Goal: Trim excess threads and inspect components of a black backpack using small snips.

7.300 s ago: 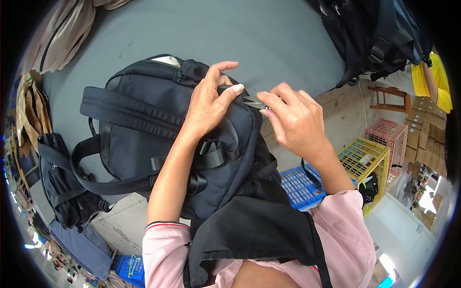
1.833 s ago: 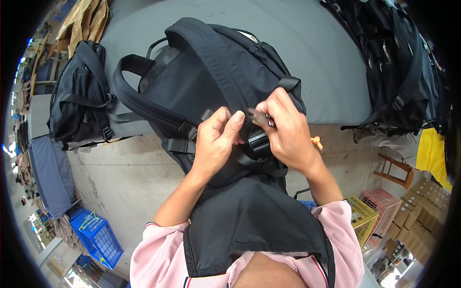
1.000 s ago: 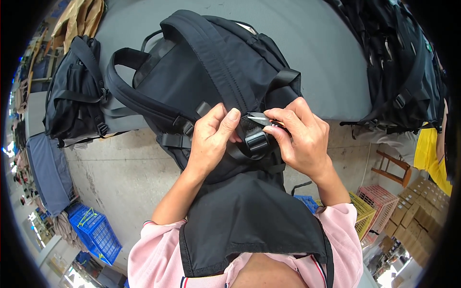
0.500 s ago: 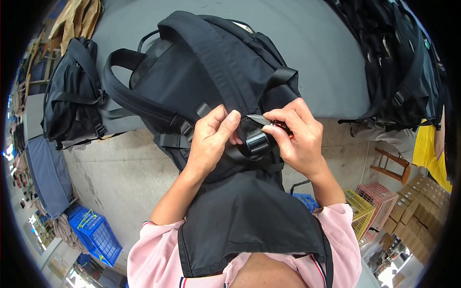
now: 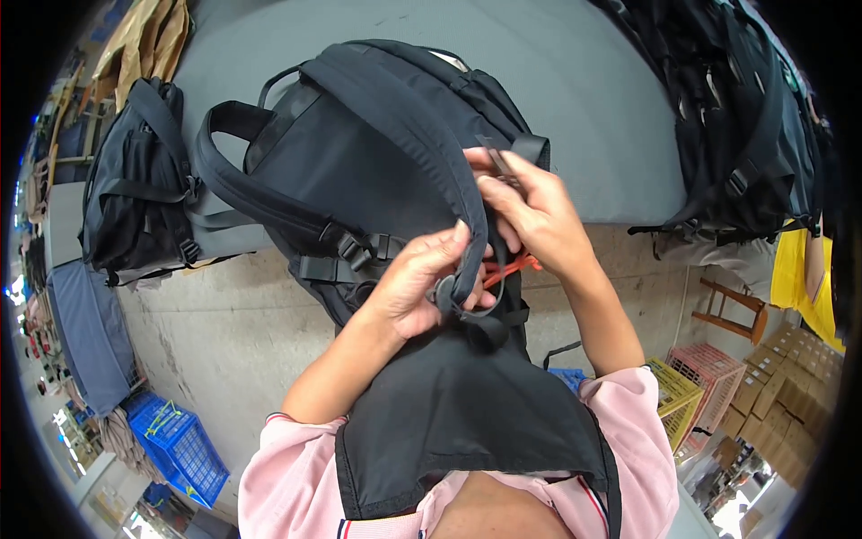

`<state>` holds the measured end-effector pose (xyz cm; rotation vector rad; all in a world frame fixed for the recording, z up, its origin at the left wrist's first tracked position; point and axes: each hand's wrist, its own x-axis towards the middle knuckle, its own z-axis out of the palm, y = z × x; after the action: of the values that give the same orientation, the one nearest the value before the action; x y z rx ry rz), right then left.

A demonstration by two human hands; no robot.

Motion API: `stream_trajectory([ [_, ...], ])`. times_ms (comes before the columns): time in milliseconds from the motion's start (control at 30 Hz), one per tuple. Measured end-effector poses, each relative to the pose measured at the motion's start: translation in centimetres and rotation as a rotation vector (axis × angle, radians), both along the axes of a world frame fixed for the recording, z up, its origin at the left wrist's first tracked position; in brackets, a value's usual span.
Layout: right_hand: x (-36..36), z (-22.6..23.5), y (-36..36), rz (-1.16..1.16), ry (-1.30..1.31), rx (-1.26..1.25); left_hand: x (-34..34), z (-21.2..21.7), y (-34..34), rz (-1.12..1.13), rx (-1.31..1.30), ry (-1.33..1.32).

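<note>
A black backpack (image 5: pixel 350 171) lies on the grey table, with its padded shoulder straps facing up. My left hand (image 5: pixel 415 280) is closed around the lower end of one shoulder strap (image 5: pixel 431 153), thumb on top. Beside that strap, my right hand (image 5: pixel 536 208) grips a small pointed metal tool, seemingly thread snips (image 5: pixel 499 168); motion smears the blades, and the fingers hide the rest. An orange-red cord (image 5: pixel 514 267) shows beneath the right hand, next to a loop of thin dark webbing. The strap's buckle end is partly covered by my left fingers.
The grey table (image 5: pixel 593 117) also bears a dark backpack (image 5: pixel 139 171) at left and a pile of black bags (image 5: pixel 736 135) at right. Lower down are a blue crate (image 5: pixel 180 449), yellow and pink crates (image 5: pixel 705 368), a wooden stool (image 5: pixel 732 310) and stacked cartons (image 5: pixel 790 377).
My right hand has moved up along the strap, carrying the snips. My left hand has shifted slightly right and down, turning the strap end over. The orange-red cord has come into sight.
</note>
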<state>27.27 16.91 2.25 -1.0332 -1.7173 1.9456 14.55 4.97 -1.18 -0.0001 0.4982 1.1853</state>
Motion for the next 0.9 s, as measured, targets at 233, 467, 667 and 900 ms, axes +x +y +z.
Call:
stream_trajectory([
  [233,-0.2,-0.1,0.6,-0.092,0.314,-0.334,0.0,1.6,0.2,-0.056,0.043,0.195],
  [467,-1.2,-0.6,0.3,-0.122,0.073,0.142,1.2,2.0,0.2,0.456,0.627,2.131],
  [667,-0.7,-3.1,1.7,0.102,0.312,-0.222,0.0,1.4,2.5,0.371,0.874,2.048],
  [900,1.6,-1.0,-0.7,-0.319,0.043,0.532,-0.8,1.0,1.9,0.245,0.373,1.17],
])
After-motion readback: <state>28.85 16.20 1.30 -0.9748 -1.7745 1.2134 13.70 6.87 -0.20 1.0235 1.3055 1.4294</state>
